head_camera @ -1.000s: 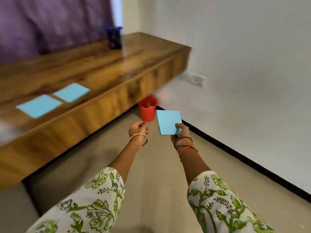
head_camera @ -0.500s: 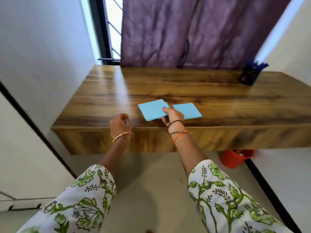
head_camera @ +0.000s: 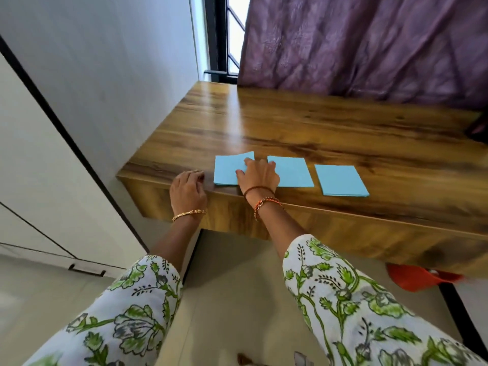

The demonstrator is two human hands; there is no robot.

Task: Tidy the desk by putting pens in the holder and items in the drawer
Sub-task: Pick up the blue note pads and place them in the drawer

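Note:
Three light blue paper pads lie in a row near the front edge of the wooden desk [head_camera: 317,122]. My right hand [head_camera: 260,175] rests flat with spread fingers on the left pad [head_camera: 227,170], whose far right corner curls up. The middle pad [head_camera: 293,171] lies just right of that hand, and the right pad [head_camera: 340,180] sits apart further right. My left hand [head_camera: 187,190] rests on the desk's front edge to the left of the pads, fingers loosely curled, holding nothing. A dark pen holder [head_camera: 479,128] is cut off at the right edge.
A purple curtain [head_camera: 369,43] hangs behind the desk, with a window frame [head_camera: 221,35] to its left. A white wall [head_camera: 105,62] borders the desk's left end. A red bucket [head_camera: 420,280] stands on the floor under the desk at the right.
I turned from the red bucket to face the desk. My right hand carried a blue pad over and now presses it down left of the two others. My left hand reached the desk edge.

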